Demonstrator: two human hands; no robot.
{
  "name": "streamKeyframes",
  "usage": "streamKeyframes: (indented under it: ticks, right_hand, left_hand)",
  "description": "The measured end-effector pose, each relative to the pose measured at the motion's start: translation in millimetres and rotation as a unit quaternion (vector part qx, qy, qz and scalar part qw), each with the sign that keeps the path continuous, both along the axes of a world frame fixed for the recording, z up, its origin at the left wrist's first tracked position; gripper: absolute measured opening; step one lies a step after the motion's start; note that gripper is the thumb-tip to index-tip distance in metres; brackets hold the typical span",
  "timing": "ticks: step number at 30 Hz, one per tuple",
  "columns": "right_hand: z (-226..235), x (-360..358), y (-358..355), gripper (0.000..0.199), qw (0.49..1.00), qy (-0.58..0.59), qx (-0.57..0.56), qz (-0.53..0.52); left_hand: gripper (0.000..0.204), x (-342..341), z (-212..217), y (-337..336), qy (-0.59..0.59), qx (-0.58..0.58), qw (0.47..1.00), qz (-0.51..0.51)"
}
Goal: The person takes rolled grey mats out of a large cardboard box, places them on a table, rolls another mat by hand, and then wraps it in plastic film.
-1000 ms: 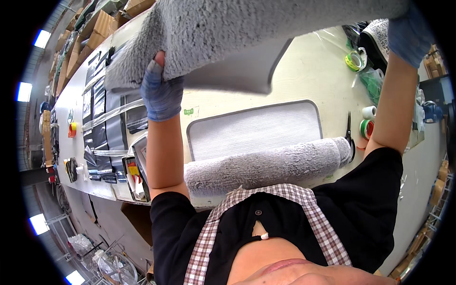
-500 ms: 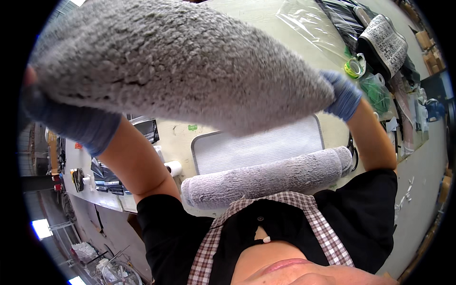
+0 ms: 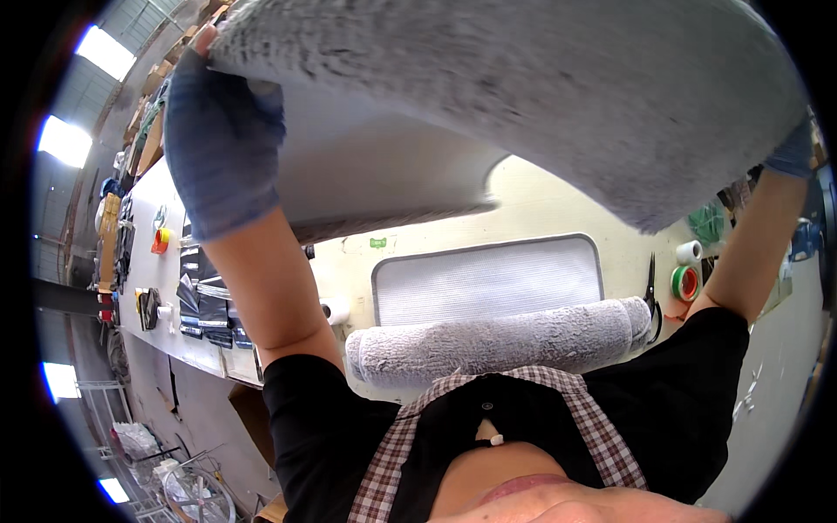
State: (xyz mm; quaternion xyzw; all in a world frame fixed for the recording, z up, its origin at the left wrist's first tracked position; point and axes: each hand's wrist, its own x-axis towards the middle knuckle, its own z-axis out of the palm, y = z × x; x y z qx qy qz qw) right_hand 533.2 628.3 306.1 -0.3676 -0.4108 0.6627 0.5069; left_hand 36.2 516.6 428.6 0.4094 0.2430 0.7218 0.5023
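A grey plush rug (image 3: 523, 78) is held up in the air, its paler smooth underside (image 3: 384, 166) showing below the raised pile. My left hand (image 3: 222, 139), in a blue-grey glove with a bare fingertip showing, grips the rug's left corner. At the far right edge my right hand (image 3: 792, 155), gloved alike, is closed at the rug's other side; its fingers are mostly hidden behind the pile. Below, near my chest, a rolled grey plush mat (image 3: 501, 342) lies on the table. Beyond it and against it lies a flat white ribbed piece (image 3: 488, 277) with grey edging and rounded corners.
Black scissors (image 3: 652, 292) lie right of the roll, near a green-and-red tape roll (image 3: 685, 283) and a white roll (image 3: 689, 253). Another white roll (image 3: 336, 310) stands left. Dark plastic packets (image 3: 205, 301) and a yellow-red tape roll (image 3: 160, 241) lie on the table's left (image 3: 148, 305).
The rug has been lifted and spread wider, moving up and to the right, so its underside shows. Both hands have gone outward or rightward with it. The rolled mat stays on the table.
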Motion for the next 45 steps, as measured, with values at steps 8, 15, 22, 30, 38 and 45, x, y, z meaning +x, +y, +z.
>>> streamKeyframes:
  ticks: [8, 15, 22, 30, 38, 45]
  right_hand:
    - [69.9, -38.8, 34.8, 0.028, 0.995, 0.01, 0.091, -0.026]
    - [101.5, -132.0, 119.1, 0.032, 0.985, 0.116, 0.127, -0.024]
    - [-51.5, -162.5, 102.5, 0.043, 0.871, -0.369, 0.302, 0.116]
    - [-219.1, -65.6, -86.4, 0.07, 0.643, -0.749, 0.022, 0.158]
    - [-253.8, -38.5, -135.5, 0.02, 0.713, -0.601, 0.176, 0.314]
    - [-241.1, -62.7, -127.3, 0.016, 0.672, -0.605, 0.243, 0.35]
  left_hand:
    - [0.041, 41.8, -33.7, -89.1, -0.137, 0.013, 0.973, -0.185]
    - [0.031, 16.6, -97.6, -44.6, -0.092, 0.031, 0.989, -0.111]
    - [0.063, -15.3, -261.6, -24.6, 0.558, -0.135, 0.819, -0.014]
    - [0.072, -2.7, -322.9, -101.7, 0.754, -0.085, 0.63, -0.164]
    - [0.039, -2.8, -310.9, -121.1, 0.842, 0.107, 0.526, -0.061]
    - [0.026, -9.9, -322.0, -127.7, 0.845, -0.144, 0.484, -0.175]
